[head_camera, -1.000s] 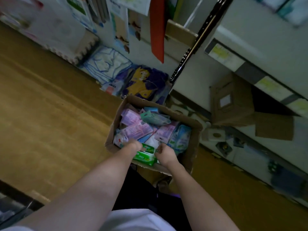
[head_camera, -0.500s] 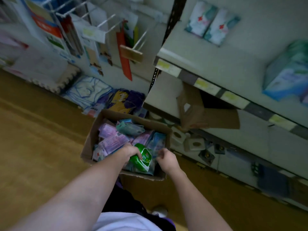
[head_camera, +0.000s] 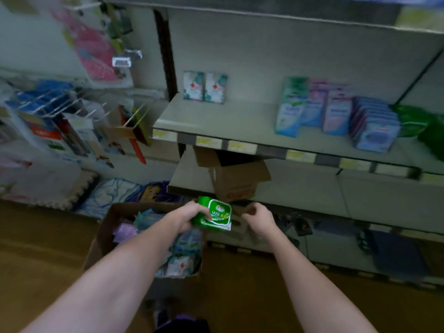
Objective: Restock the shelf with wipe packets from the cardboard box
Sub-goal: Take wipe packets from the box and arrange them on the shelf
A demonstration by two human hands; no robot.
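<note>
Shelf (head_camera: 240,121): grey, price labels along its front edge. Two white-teal packets upright at its back left; blue, pink and green packs stacked at its right. Middle stretch bare.

Lower shelf (head_camera: 192,181): carries a small open carton (head_camera: 235,181), flaps out, just above and behind the hands.

Box (head_camera: 108,227): on the wooden floor (head_camera: 36,248) below the left forearm, open top, filled with loose wipe packets (head_camera: 182,251) in purple, blue and white.

Green packet (head_camera: 215,216): out of the box, held in the air above its far right corner, in front of the lower shelf's edge, label facing the camera, slightly tilted.

Left hand (head_camera: 186,218): fingers curled round the left end of the green packet, gripping it.

Right hand (head_camera: 258,218): just beside the packet's right edge, apart from it; fingers loosely curled, nothing seen in them.

Left of the shelf: peg hooks (head_camera: 60,104) with hanging goods, blurred.
</note>
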